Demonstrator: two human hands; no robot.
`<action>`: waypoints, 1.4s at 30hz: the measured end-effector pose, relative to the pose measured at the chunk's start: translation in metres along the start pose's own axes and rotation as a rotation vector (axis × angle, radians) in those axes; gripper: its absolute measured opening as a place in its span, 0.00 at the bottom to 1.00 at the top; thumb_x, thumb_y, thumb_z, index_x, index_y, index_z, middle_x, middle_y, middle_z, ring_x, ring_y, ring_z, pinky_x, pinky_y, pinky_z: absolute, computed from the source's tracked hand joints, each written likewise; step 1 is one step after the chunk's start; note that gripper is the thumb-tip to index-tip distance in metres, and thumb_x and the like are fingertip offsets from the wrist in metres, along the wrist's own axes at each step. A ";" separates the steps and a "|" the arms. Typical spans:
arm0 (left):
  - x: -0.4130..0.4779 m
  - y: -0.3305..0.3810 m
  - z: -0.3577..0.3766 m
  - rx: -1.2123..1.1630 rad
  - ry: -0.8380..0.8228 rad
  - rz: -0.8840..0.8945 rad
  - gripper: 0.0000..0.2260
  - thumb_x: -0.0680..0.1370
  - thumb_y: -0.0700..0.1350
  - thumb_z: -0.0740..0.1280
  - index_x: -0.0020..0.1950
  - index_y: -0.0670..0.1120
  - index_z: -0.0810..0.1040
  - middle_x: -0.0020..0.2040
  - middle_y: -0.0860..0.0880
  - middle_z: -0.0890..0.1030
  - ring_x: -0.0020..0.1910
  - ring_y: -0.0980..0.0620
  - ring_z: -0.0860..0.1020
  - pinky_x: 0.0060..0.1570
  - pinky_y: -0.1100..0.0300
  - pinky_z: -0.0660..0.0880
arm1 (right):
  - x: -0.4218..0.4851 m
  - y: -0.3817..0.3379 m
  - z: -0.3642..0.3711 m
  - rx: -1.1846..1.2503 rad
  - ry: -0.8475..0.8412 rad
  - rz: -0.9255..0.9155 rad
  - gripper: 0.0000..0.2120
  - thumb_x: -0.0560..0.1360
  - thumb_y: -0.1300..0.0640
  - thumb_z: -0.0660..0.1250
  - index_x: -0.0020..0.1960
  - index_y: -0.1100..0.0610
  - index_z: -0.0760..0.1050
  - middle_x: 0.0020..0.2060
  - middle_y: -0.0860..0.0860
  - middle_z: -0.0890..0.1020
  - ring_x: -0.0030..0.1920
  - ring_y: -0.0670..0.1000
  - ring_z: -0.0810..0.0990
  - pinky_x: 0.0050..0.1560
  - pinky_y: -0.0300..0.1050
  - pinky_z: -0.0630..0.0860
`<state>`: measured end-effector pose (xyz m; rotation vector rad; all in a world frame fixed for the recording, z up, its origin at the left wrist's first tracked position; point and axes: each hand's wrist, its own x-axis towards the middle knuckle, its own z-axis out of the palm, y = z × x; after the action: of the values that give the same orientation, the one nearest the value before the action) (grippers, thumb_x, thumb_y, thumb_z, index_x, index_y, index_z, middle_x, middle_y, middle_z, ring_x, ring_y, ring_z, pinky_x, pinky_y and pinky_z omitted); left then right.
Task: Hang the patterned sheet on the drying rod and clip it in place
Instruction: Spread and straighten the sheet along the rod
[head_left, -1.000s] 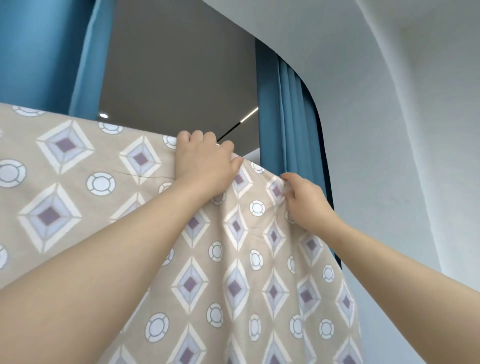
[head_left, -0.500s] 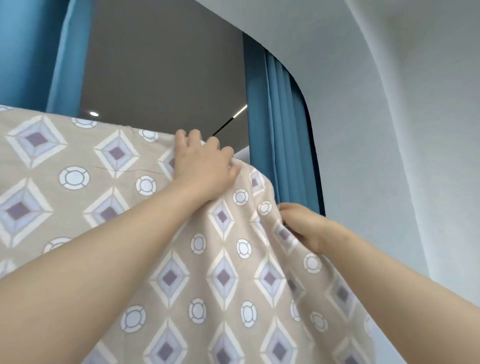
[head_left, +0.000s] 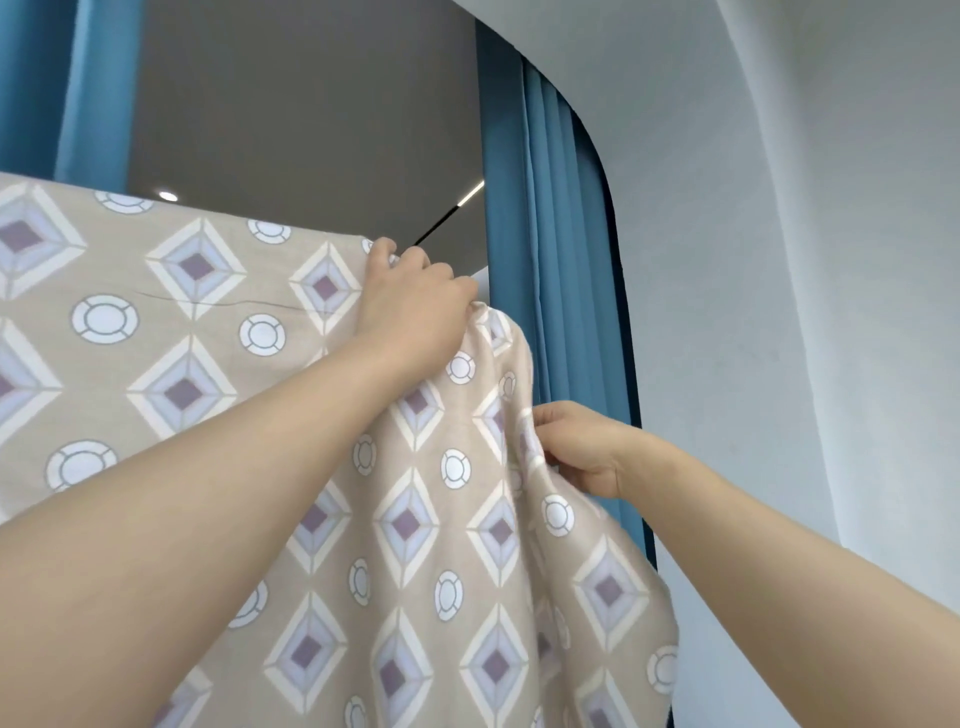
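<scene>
Overhead, at the right end of the hung patterned sheet (head_left: 208, 364): both hands on fabric
At the top fold the left hand (head_left: 410, 306) sits with fingers curled over it, gripping the cloth; lower down, at the side edge, the right hand (head_left: 582, 452) has its fingers pinching a gathered bunch of it. Sheet draped over a straight top line, hanging down on the near side; rod hidden under the fabric. Behind the right edge a blue curtain (head_left: 545, 260), then a pale wall (head_left: 805, 260) further right
</scene>
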<state>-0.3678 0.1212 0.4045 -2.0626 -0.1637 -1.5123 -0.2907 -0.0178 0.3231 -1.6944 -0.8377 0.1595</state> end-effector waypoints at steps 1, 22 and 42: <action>0.000 0.000 -0.001 -0.005 -0.004 0.002 0.09 0.80 0.43 0.56 0.53 0.49 0.75 0.50 0.49 0.79 0.58 0.44 0.70 0.68 0.46 0.52 | 0.001 0.000 -0.008 -0.032 0.122 -0.012 0.11 0.76 0.69 0.56 0.42 0.60 0.75 0.33 0.55 0.76 0.32 0.51 0.73 0.31 0.41 0.75; 0.004 0.044 -0.005 -0.153 -0.130 -0.017 0.09 0.81 0.48 0.56 0.57 0.55 0.73 0.56 0.47 0.75 0.59 0.45 0.69 0.68 0.46 0.52 | -0.059 -0.001 -0.053 0.441 -0.114 0.050 0.18 0.73 0.44 0.61 0.55 0.54 0.78 0.45 0.52 0.83 0.42 0.52 0.82 0.44 0.45 0.78; 0.008 0.051 -0.003 -0.249 -0.125 -0.013 0.13 0.81 0.50 0.51 0.58 0.51 0.72 0.56 0.50 0.77 0.59 0.45 0.70 0.66 0.45 0.54 | -0.068 -0.015 -0.077 0.685 0.556 -0.089 0.11 0.79 0.61 0.61 0.60 0.53 0.72 0.37 0.52 0.79 0.32 0.50 0.79 0.35 0.44 0.77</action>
<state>-0.3463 0.0756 0.3930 -2.3572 -0.0377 -1.4741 -0.3073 -0.1186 0.3393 -0.9742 -0.3685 -0.0835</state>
